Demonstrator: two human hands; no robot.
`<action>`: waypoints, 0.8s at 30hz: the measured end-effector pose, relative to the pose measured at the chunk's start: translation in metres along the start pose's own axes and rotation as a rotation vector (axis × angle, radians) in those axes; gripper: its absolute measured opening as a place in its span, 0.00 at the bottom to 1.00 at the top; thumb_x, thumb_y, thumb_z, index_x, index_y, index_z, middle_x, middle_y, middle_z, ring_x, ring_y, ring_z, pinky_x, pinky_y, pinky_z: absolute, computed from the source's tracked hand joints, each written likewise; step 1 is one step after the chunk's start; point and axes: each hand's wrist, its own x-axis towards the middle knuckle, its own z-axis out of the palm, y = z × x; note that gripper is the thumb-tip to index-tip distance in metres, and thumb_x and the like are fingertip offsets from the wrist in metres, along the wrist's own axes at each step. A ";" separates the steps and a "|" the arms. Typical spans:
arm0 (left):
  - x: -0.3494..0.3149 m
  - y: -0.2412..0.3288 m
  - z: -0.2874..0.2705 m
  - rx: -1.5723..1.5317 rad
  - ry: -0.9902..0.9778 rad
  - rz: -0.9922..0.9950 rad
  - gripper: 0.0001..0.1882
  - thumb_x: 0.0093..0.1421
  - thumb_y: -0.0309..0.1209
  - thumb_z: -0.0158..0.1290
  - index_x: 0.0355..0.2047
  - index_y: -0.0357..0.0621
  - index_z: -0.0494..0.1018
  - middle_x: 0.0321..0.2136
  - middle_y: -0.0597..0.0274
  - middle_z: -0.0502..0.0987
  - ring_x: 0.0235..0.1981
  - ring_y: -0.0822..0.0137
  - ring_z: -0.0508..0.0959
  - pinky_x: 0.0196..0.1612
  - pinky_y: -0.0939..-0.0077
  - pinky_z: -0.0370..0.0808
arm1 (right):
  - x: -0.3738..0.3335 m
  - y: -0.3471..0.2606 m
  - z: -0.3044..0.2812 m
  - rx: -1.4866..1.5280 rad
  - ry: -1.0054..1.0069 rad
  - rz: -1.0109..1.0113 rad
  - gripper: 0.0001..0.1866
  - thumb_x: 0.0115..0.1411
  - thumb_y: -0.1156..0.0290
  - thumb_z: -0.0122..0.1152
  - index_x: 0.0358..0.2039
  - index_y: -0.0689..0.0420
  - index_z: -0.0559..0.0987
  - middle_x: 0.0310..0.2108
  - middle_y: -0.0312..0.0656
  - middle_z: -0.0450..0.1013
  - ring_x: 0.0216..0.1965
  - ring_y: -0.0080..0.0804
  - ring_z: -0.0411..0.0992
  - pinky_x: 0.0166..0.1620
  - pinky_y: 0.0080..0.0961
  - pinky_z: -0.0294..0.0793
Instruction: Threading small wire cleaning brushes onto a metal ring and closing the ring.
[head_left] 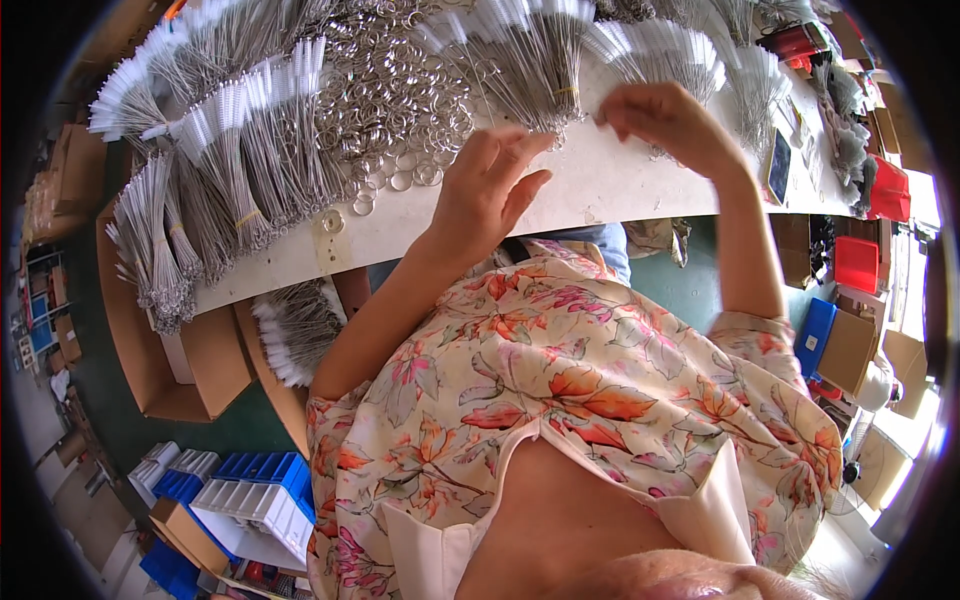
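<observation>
My left hand (485,190) is over the white table just left of a bundle of wire-handled brushes (545,75). Its thumb and forefinger are apart, and I see nothing between them. My right hand (665,120) hovers to the right of that bundle, wrist bent and fingers curved toward it. Motion blurs those fingertips, so their grip cannot be made out. The brushes have white bristle heads at the far side and thin metal stems with small looped ends toward me. Behind my left hand, loose metal split rings (400,90) lie in a wide heap.
Many more brush bundles (240,150) cover the table's left side; others (660,55) lie at the right. A phone-like dark slab (778,165) rests near the right edge. Below are a cardboard box (190,370), blue and white bins (255,505) and a red bin (857,262).
</observation>
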 end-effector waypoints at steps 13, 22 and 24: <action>-0.021 -0.004 0.008 -0.167 -0.094 -0.099 0.09 0.51 0.23 0.56 0.34 0.38 0.72 0.26 0.58 0.74 0.24 0.65 0.74 0.27 0.76 0.72 | -0.006 0.010 0.075 0.122 -0.184 0.102 0.06 0.54 0.72 0.53 0.31 0.57 0.77 0.23 0.39 0.74 0.22 0.27 0.72 0.28 0.24 0.70; 0.095 -0.098 -0.010 0.403 -0.298 0.179 0.08 0.47 0.26 0.57 0.30 0.45 0.75 0.32 0.63 0.75 0.36 0.64 0.74 0.41 0.72 0.72 | -0.018 0.042 0.051 -0.868 0.063 0.006 0.06 0.55 0.71 0.54 0.28 0.59 0.76 0.24 0.41 0.73 0.25 0.38 0.72 0.29 0.32 0.70; 0.102 -0.116 -0.009 0.382 -0.440 0.177 0.08 0.46 0.27 0.58 0.28 0.43 0.74 0.30 0.65 0.74 0.36 0.63 0.72 0.40 0.71 0.69 | -0.020 0.042 0.056 -0.813 0.092 0.017 0.06 0.55 0.73 0.53 0.26 0.61 0.76 0.23 0.42 0.73 0.26 0.37 0.73 0.30 0.29 0.71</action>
